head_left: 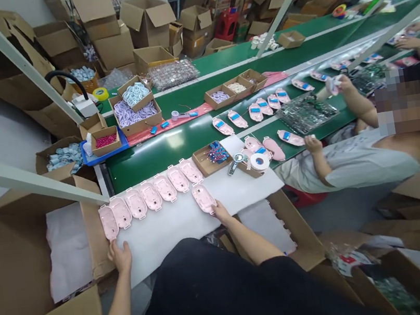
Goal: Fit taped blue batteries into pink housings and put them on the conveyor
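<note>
My right hand (222, 213) grips the lower end of a pink plastic shell (203, 198), thumb on its edge, over the white foam sheet (167, 237). A row of several similar pink shells (151, 196) lies along the sheet's far edge, open sides up. At the left end of that row, my left hand (120, 255) is just below the leftmost shell (109, 223). Its thumb and fingers are apart, and whether the fingertips touch the shell I cannot tell.
Beyond the sheet runs a green conveyor (147, 159). A carton with coiled wires (210, 160) and a white tape roll (260, 161) stand right of the row. Large open cartons flank me, one at left (14, 250). A co-worker (368, 160) sits at right.
</note>
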`<action>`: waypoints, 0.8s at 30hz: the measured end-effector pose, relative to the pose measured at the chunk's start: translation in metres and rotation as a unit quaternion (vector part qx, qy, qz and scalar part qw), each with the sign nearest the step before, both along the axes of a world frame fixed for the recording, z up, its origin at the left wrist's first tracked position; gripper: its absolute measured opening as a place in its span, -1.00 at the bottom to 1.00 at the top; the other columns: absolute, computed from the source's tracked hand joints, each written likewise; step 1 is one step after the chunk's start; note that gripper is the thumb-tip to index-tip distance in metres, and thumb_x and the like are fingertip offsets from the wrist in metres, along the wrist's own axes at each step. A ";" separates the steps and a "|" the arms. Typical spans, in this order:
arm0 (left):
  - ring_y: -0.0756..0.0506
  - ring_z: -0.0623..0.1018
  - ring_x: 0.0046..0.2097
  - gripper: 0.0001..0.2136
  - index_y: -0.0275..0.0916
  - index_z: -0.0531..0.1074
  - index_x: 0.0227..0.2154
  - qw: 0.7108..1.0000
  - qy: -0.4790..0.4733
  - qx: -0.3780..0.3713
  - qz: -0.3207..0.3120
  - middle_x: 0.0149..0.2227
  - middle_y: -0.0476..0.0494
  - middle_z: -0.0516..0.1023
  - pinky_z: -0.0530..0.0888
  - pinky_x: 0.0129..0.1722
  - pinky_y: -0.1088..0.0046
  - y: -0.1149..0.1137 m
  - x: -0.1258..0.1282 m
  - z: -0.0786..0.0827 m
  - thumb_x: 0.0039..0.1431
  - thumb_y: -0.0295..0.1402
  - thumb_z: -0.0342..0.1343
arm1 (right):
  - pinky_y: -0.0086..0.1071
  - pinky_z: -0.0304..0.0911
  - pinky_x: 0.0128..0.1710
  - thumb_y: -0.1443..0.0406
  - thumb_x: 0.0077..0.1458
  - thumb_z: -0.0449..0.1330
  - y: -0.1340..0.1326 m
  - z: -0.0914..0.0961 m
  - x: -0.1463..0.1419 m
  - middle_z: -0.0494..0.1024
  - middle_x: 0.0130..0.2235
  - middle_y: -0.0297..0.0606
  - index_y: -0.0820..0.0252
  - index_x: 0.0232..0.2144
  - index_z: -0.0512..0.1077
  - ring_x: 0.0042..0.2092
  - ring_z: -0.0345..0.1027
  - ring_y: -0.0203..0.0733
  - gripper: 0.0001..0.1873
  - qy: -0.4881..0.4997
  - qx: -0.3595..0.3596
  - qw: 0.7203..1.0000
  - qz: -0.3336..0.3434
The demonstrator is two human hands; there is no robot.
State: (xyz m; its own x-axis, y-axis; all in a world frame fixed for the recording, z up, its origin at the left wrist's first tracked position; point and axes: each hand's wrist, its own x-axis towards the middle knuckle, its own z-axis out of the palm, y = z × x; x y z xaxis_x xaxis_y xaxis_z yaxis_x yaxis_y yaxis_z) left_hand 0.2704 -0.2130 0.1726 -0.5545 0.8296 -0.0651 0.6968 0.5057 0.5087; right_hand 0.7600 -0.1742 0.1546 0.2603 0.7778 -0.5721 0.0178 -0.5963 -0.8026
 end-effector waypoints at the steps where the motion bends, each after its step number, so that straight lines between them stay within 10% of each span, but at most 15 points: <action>1: -0.39 0.27 0.37 -0.51 -0.34 0.29 0.20 1.000 0.009 -0.002 -0.008 0.28 -0.54 0.35 0.08 0.36 -0.13 -0.001 0.000 0.000 0.25 -0.24 0.01 | -0.18 0.44 -0.19 0.15 0.17 0.09 0.001 -0.001 0.002 0.57 -0.06 0.00 0.34 0.20 0.29 -0.18 0.46 -0.06 -0.39 -0.024 -0.018 1.000 0.006; 6: -0.40 0.25 0.37 -0.50 -0.31 0.30 0.21 0.999 0.037 0.004 -0.038 0.29 -0.53 0.33 0.11 0.35 -0.16 0.027 -0.004 0.006 0.23 -0.26 0.02 | 0.02 0.08 0.31 0.15 0.21 0.13 0.024 0.010 -0.001 0.22 0.35 0.13 0.28 0.31 0.26 0.33 0.09 0.22 -0.33 -0.251 -0.037 0.962 0.100; 13: -0.42 0.14 0.42 -0.46 -0.31 0.32 0.26 0.989 0.048 -0.027 -0.135 0.39 -0.49 0.20 0.09 0.38 -0.12 0.078 0.027 0.010 0.26 -0.22 0.06 | 0.00 -0.08 0.37 0.06 0.36 -0.01 0.147 0.020 -0.055 0.03 0.47 -0.13 -0.03 0.40 0.18 0.43 -0.12 0.16 -0.38 -0.417 0.066 0.837 0.349; 24: -0.61 -0.22 0.47 -0.40 0.08 0.28 0.35 0.968 -0.001 -0.185 -0.166 0.52 -0.22 -0.08 -0.07 0.28 -0.47 0.135 0.107 -0.022 0.28 0.05 0.03 | 0.14 -0.34 0.41 0.01 0.41 -0.18 0.176 -0.024 -0.091 -0.39 0.55 -0.35 -0.14 0.50 -0.12 0.51 -0.45 0.30 -0.32 -0.437 -0.039 0.819 0.371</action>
